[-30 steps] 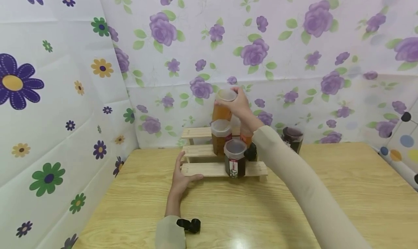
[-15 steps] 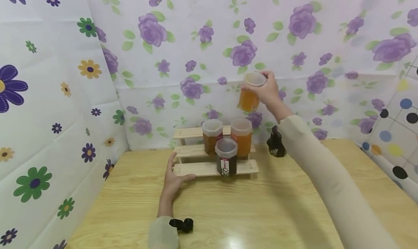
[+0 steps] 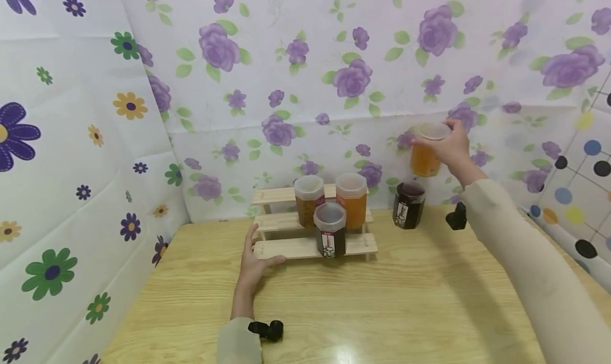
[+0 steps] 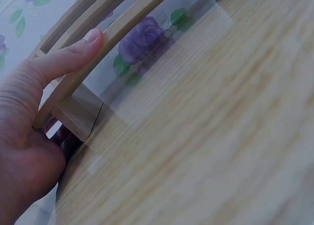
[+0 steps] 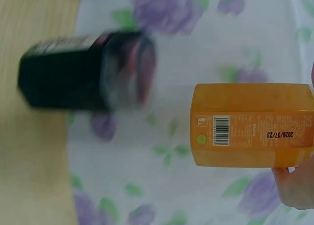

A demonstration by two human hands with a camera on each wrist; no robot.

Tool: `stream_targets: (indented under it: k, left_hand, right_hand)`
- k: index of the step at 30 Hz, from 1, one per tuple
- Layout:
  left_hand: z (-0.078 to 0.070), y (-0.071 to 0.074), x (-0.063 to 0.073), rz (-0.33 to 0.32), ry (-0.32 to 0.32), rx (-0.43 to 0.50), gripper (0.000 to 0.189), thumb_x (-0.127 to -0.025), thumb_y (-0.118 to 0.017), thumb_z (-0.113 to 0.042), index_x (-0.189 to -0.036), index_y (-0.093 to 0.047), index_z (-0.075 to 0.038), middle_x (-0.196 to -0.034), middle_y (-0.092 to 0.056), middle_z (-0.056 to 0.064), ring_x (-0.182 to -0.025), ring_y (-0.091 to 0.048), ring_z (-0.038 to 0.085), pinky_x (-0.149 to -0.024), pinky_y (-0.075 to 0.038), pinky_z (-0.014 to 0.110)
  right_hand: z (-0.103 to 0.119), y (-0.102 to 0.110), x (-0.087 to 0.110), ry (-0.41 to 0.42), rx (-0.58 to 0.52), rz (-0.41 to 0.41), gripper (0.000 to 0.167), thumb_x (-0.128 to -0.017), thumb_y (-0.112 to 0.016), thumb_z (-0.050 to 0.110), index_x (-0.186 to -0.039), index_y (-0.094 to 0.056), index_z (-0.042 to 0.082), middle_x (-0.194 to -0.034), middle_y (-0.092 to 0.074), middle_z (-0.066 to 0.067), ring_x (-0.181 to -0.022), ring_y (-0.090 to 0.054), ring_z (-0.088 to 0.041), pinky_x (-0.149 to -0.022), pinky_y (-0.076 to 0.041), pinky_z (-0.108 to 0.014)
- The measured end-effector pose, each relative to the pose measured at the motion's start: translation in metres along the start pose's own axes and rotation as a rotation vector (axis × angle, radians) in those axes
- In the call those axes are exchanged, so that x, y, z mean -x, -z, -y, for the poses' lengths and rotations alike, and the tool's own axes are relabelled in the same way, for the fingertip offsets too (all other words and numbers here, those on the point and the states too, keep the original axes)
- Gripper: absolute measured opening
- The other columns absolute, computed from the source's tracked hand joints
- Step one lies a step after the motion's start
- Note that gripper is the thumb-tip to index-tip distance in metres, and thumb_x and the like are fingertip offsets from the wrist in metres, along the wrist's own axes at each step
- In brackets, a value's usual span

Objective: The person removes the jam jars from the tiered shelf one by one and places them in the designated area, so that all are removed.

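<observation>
My right hand (image 3: pixel 451 144) grips an orange jar (image 3: pixel 425 159) near its pale lid, held up in the air at the right. In the right wrist view the jar (image 5: pixel 250 126) shows its barcode label. Below it a dark jar (image 3: pixel 408 206) stands on the table, right of the rack. My left hand (image 3: pixel 255 260) holds the left end of the three-step wooden rack (image 3: pixel 291 247), thumb over the lowest slat (image 4: pixel 122 31). On the rack stand a dark jar with a white label (image 3: pixel 331 236), an amber jar (image 3: pixel 307 202) and another orange jar (image 3: pixel 354 205).
The wooden table (image 3: pixel 305 305) spreads in front of the rack and to both sides. A flowered cloth wall (image 3: pixel 305 88) rises right behind it, and a daisy-patterned cloth (image 3: pixel 105 194) stands along the left.
My right hand has lifted the orange jar off the rack's top step and carried it to the right, lately a little lower. The left hand has stayed on the rack.
</observation>
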State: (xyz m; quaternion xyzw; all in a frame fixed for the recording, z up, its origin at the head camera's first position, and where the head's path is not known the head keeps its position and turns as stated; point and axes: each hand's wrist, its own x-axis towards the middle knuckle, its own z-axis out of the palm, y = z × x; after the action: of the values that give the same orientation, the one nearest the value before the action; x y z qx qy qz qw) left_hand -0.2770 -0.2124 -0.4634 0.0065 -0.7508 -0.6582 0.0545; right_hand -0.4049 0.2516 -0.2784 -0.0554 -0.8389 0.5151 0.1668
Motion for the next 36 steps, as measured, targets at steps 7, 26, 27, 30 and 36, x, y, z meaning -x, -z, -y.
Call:
stream_targets:
  k: [7,26,27,30,36]
  left_hand:
    - [-0.006,-0.003,0.003,-0.003,0.01,0.005,0.114,-0.069,-0.088,-0.006,-0.155,-0.018,-0.029,-0.153,-0.022,0.023,-0.142,-0.022,0.044,-0.114,-0.019,0.068]
    - [0.023,0.001,-0.009,-0.016,0.017,-0.05,0.116,-0.068,-0.09,-0.014,-0.153,-0.017,-0.044,-0.158,-0.016,0.016,-0.145,-0.017,0.04,-0.113,-0.021,0.068]
    - [0.023,0.002,-0.008,-0.019,0.018,-0.052,0.115,-0.068,-0.09,-0.015,-0.152,-0.017,-0.044,-0.158,-0.016,0.016,-0.145,-0.017,0.04,-0.113,-0.021,0.068]
    - [0.021,0.003,-0.009,-0.022,0.018,-0.054,0.114,-0.069,-0.089,-0.016,-0.152,-0.017,-0.046,-0.157,-0.017,0.015,-0.145,-0.016,0.039,-0.113,-0.021,0.067]
    - [0.018,0.0,-0.011,-0.013,0.022,-0.047,0.114,-0.069,-0.089,-0.015,-0.153,-0.016,-0.044,-0.159,-0.013,0.017,-0.147,-0.012,0.04,-0.114,-0.02,0.068]
  right_hand:
    - [-0.049,0.019,0.005,-0.138,-0.022,-0.016,0.12,-0.072,-0.077,0.059,-0.154,-0.008,0.005,-0.158,-0.017,-0.024,-0.141,-0.028,-0.041,-0.115,-0.032,-0.056]
    - [-0.154,-0.006,0.035,-0.185,-0.091,0.061,0.111,-0.083,-0.076,0.042,-0.154,-0.002,0.001,-0.158,-0.014,-0.026,-0.142,-0.025,-0.043,-0.118,-0.027,-0.053]
    - [-0.156,-0.007,0.035,-0.18,-0.097,0.059,0.112,-0.082,-0.076,0.044,-0.154,-0.001,0.001,-0.158,-0.013,-0.026,-0.141,-0.025,-0.043,-0.118,-0.028,-0.053]
    - [-0.157,-0.01,0.034,-0.17,-0.105,0.046,0.113,-0.081,-0.076,0.046,-0.155,-0.001,0.003,-0.157,-0.014,-0.026,-0.14,-0.027,-0.042,-0.117,-0.029,-0.053]
    - [-0.157,-0.009,0.029,-0.175,-0.117,0.042,0.111,-0.083,-0.074,0.045,-0.155,0.001,0.005,-0.158,-0.01,-0.025,-0.142,-0.025,-0.043,-0.117,-0.029,-0.053]
